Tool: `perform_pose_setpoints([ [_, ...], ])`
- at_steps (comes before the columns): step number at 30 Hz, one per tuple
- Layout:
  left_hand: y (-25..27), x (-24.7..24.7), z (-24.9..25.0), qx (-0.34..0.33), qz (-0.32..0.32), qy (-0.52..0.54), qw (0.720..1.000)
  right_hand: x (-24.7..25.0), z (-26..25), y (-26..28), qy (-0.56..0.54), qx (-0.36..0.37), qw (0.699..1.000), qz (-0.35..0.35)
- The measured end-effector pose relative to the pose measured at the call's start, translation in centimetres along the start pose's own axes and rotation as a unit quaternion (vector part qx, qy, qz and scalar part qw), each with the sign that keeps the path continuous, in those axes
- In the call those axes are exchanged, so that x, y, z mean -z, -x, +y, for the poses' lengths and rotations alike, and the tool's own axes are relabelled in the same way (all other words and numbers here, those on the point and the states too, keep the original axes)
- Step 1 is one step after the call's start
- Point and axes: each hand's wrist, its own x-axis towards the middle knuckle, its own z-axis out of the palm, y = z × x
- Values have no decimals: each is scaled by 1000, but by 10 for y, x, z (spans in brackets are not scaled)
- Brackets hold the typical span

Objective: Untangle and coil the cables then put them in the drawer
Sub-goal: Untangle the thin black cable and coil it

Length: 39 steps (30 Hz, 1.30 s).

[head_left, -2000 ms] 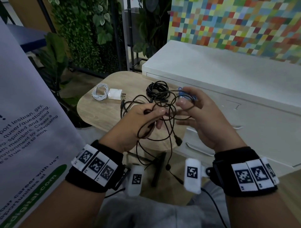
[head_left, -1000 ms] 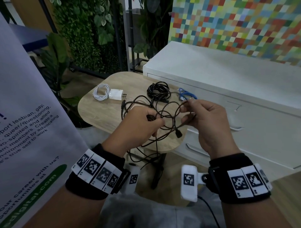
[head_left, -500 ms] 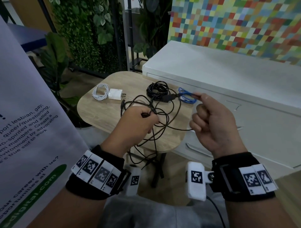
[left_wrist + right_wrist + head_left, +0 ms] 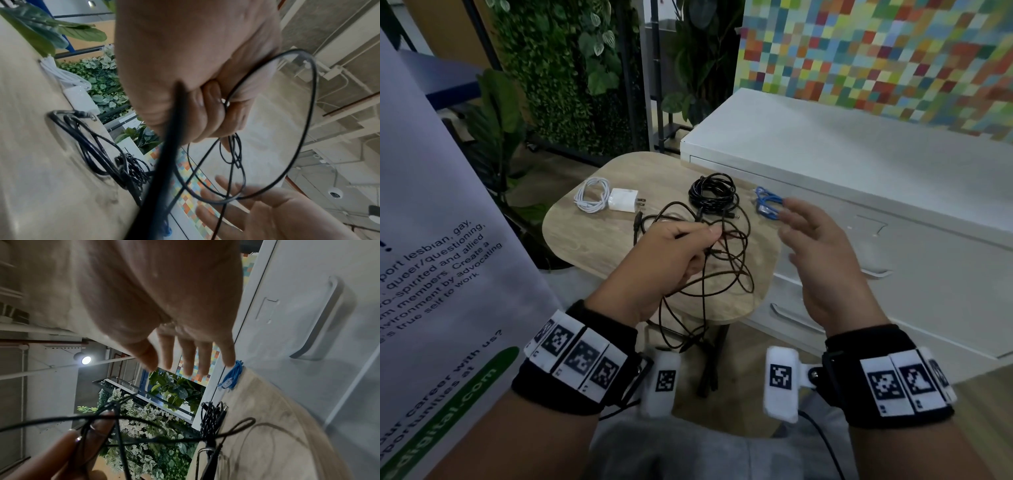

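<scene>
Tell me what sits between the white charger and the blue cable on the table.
In the head view, a coiled black cable lies between the white charger and the blue cable, on the wooden table.

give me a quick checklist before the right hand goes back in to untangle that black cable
1. Left hand holds the tangled black cable: ok, fingers curled round the strands.
2. Right hand free: ok, fingers spread, holding nothing.
3. Cable untangled: not ok, loops cross, some hanging below the edge of the round wooden table.
4. A loose plug end to work from: ok, one end shows beside the left fingers.
5. Clear of the other cables: cannot tell, strands run close to the coiled black cable; the blue cable and white cable lie apart.
6. Drawer open: not ok, both fronts closed.
</scene>
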Motion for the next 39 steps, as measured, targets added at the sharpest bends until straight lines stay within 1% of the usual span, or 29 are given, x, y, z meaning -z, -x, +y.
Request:
perform_pose_setpoints([
  [2, 1, -2, 3, 4, -13, 30, 999, -4, -1, 4, -7, -7, 997, -82],
  [5, 4, -4, 9, 8, -39, 49, 998, -8, 1, 10, -65, -7, 973, -220],
  [6, 4, -4, 11, 8, -44, 44, 998, -8, 0, 11, -92, -6, 965, -246],
  [7, 4, -3, 13, 8, -44, 29, 999, -9, -1, 12, -118, -5, 960, -256],
  [8, 4, -1, 15, 5, -38, 9, 999, -9, -3, 12, -136, -1, 959, -250],
  [10, 2, 4, 14, -6, -13, -29, 999, -7, -7, 11, -167, 1, 965, -203],
  [13, 0, 15, 10, -19, 18, -58, 998, -3, -15, 6, -244, 2, 964, -102],
  [15, -2, 20, 9, -19, 48, -39, 998, 0, -18, 2, -298, 13, 954, -29],
  [17, -6, 24, 9, -19, 69, -13, 997, 4, -16, -2, -327, 19, 944, 46],
  [19, -9, 25, 10, -24, 88, 2, 996, 9, -13, -4, -321, 12, 942, 100],
  [21, -10, 28, 11, -32, 124, 32, 991, 14, -10, -6, -305, -4, 943, 132],
  [22, -11, 30, 11, -36, 143, 54, 988, 17, -8, -7, -285, -9, 948, 141],
  [24, -12, 29, 13, -48, 163, 89, 981, 21, -4, -10, -190, -12, 972, 139],
  [26, -13, 22, 16, -58, 156, 101, 981, 20, -1, -10, -91, 0, 991, 95],
  [27, -12, 16, 18, -59, 145, 93, 983, 17, 0, -8, -69, 12, 996, 53],
  [29, -10, 1, 23, -67, 113, 63, 989, 8, -2, 1, -56, 44, 995, -73],
  [31, -8, -13, 28, -87, 71, 32, 993, -4, -5, 11, -35, 58, 975, -213],
  [32, -7, -17, 32, -93, 52, 21, 994, -9, -5, 15, -11, 63, 960, -271],
  [33, -6, -20, 36, -95, 36, 18, 995, -15, -5, 17, 11, 68, 947, -314],
  [34, -5, -21, 40, -95, 24, 21, 995, -20, -5, 20, 23, 66, 937, -342],
  [36, -2, -19, 47, -101, 10, 39, 994, -25, -4, 22, 25, 56, 935, -350],
  [37, -1, -16, 49, -107, 11, 46, 993, -26, -4, 22, 30, 62, 941, -331],
  [39, 3, -7, 52, -122, 36, 11, 992, -23, -5, 19, 28, 81, 963, -255],
])
